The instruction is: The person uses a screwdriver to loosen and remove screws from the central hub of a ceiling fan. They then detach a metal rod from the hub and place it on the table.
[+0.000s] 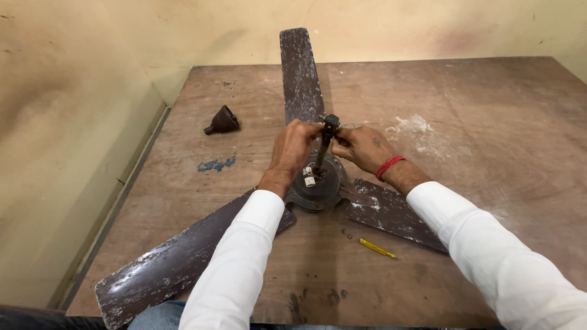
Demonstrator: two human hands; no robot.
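Dark metal rod (324, 145) stands upright on the fan hub (315, 186), fingers (310, 129) of both hands pinching its top

Dark brown fan blades (171, 266), flecked with pale scuffs. Brown bench (489, 153) patched with white powder and a blue smear (216, 164). Yellow screwdriver (376, 247), black cone-shaped cup (223, 120), red wristband (389, 165), white sleeves (241, 263).

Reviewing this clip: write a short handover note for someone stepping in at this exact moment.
Left hand and right hand: both grip the top of the dark metal down rod, which stands upright in the motor hub of the brown three-blade ceiling fan lying on the worn wooden table.
Set aside: dark cone-shaped canopy cover at the left, yellow screwdriver near the front.
Rod is not off the hub yet.
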